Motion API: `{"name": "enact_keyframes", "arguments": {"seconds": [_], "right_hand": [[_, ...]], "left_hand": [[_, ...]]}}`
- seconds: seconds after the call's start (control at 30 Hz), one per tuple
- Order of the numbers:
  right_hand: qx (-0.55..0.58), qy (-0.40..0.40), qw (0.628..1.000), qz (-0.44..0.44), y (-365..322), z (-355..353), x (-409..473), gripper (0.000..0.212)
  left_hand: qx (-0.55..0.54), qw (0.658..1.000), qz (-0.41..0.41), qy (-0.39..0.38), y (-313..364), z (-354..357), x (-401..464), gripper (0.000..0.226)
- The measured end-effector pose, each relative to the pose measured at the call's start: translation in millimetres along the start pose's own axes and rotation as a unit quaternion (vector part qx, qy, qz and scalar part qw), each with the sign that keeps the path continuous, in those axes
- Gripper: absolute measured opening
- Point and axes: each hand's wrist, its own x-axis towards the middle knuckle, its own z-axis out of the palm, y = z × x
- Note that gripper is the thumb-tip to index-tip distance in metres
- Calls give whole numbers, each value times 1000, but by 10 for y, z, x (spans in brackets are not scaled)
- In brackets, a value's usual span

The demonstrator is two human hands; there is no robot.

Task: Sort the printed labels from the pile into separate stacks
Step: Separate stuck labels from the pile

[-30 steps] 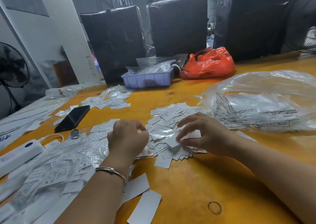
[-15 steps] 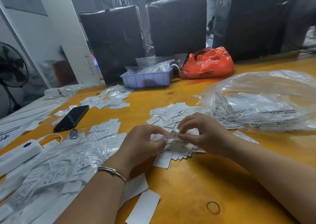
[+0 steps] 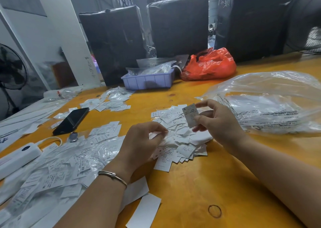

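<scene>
The right hand pinches one label upright above the pile at mid-bench, apparently to read its printed size, while the left hand, fingers curled, pinches another label at the pile's near-left side.

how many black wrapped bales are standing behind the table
3: left bale behind the purple tray, middle bale behind the orange bag, right bale at the far right; more may be hidden.

Matt paper labels lie on smooth orange wood table; crinkled glossy plastic bag.
</scene>
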Motion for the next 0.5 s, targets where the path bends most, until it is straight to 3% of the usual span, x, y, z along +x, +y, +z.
{"name": "enact_keyframes", "arguments": {"seconds": [0.07, 0.1, 0.2, 0.3, 0.43, 0.5], "right_hand": [[54, -10, 998, 16, -15, -1, -5, 46], [81, -21, 996, 20, -37, -9, -15, 55], [126, -59, 990, -1, -118, -19, -57, 55], [98, -90, 991, -24, -160, 4, -99, 35], [68, -186, 980, -26, -177, 51, -140, 10], [43, -222, 974, -28, -167, 59, -149, 28]], "left_hand": [[-92, 995, -26, 10, 53, -22, -11, 13], [-190, 981, -49, 15, 84, -41, -13, 14], [-417, 903, -96, 23, 162, -101, -16, 25], [-454, 884, -108, 16, 224, -79, -28, 33], [-420, 903, -92, 0, 256, -66, -53, 23], [-396, 914, -93, -15, 271, -57, -60, 26]]}}
